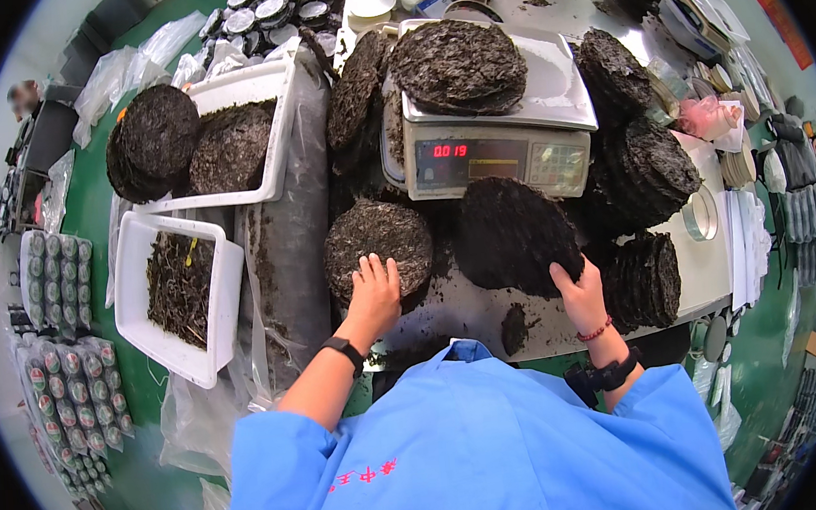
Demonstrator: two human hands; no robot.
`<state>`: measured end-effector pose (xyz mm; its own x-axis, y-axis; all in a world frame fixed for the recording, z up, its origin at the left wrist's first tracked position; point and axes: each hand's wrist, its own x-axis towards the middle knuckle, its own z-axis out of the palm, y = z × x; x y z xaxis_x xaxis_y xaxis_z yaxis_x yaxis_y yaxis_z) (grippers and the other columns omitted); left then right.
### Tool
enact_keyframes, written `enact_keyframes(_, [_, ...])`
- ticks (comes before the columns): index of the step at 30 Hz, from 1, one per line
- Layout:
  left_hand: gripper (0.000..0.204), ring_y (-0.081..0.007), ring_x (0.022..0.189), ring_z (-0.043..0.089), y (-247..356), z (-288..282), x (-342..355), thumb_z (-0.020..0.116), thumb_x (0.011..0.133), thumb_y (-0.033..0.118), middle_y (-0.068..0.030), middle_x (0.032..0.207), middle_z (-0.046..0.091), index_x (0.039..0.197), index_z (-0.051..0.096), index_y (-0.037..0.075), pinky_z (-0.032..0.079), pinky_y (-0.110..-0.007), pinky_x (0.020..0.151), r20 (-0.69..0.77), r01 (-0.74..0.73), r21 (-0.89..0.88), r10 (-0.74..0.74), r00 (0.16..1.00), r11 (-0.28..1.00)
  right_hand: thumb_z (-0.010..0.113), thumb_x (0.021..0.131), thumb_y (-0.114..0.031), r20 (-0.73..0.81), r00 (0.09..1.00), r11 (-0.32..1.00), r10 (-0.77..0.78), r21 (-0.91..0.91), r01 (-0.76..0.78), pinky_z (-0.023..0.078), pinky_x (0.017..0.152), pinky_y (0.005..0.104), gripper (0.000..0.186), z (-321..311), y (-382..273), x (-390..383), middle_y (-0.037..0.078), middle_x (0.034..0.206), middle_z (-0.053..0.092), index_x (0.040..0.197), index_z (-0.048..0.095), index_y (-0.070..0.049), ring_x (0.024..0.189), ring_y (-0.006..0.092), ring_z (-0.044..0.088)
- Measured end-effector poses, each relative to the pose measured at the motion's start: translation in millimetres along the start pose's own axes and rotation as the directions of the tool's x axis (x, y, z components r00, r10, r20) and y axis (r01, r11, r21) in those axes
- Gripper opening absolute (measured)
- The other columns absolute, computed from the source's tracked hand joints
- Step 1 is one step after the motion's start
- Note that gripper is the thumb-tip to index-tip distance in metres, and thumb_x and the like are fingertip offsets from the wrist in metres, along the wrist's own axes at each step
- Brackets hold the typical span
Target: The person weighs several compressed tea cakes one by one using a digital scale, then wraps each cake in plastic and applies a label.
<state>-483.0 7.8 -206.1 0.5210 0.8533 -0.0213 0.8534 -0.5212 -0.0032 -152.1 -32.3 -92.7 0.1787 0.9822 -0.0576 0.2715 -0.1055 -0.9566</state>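
My left hand lies with spread fingers on a speckled, dark brown round cake at the middle of the bench. My right hand grips the lower right edge of a thin, blackish round sheet, tilted up in front of a white digital scale with red lit digits. Another round dark cake rests on the scale's pan. Stacks of similar sheets stand to the right, and more cakes lean at the scale's left side.
At left, one white tray bears dark cakes; a lower one holds loose dried pieces. Plastic sheeting lies beside them. Bagged round packages sit on the green floor. A glass dish is at the right. Part of a person shows far left.
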Motion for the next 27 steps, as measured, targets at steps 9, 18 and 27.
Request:
enact_keyframes(9, [0.022, -0.0272, 0.100, 0.065, -52, -122, -21, 0.057, 0.095, 0.007, -0.0154, 0.111, 0.067, 0.117, 0.062, 0.002, 0.050, -0.033, 0.091, -0.399, 0.259, -0.710, -0.677, 0.619, 0.655, 0.061, 0.089, 0.001, -0.098, 0.986, 0.970, -0.138, -0.215, 0.115, 0.049, 0.081, 0.0277, 0.019, -26, -19, -9, 0.010, 0.101, 0.068, 0.108, 0.064, 0.003, 0.090, 0.0153, 0.062])
enact_keyframes(18, [0.043, -0.0250, 0.126, 0.051, -32, -119, -42, 0.043, 0.105, 0.027, -0.0100, 0.139, 0.052, 0.140, 0.043, 0.003, 0.040, -0.039, 0.108, 0.368, -0.045, -0.722, -0.439, 0.819, -0.690, 0.058, 0.094, -0.010, 0.367, 0.903, 0.955, -0.225, 0.266, 0.130, 0.039, 0.105, 0.0327, 0.039, 90, -60, 55, 0.011, 0.130, 0.055, 0.131, 0.052, 0.001, 0.121, 0.0201, 0.052])
enact_keyframes(27, [0.057, -0.0269, 0.121, 0.053, -49, -140, -20, 0.060, 0.090, 0.000, -0.0125, 0.134, 0.052, 0.143, 0.038, 0.003, 0.043, -0.041, 0.106, 0.261, -0.125, -0.897, -0.737, 0.623, -0.424, 0.076, 0.082, -0.030, 0.217, 0.720, 0.722, -0.659, -0.085, 0.686, 0.037, 0.106, 0.0441, 0.068, 143, -94, 139, 0.021, 0.126, 0.049, 0.135, 0.043, -0.002, 0.120, 0.0371, 0.048])
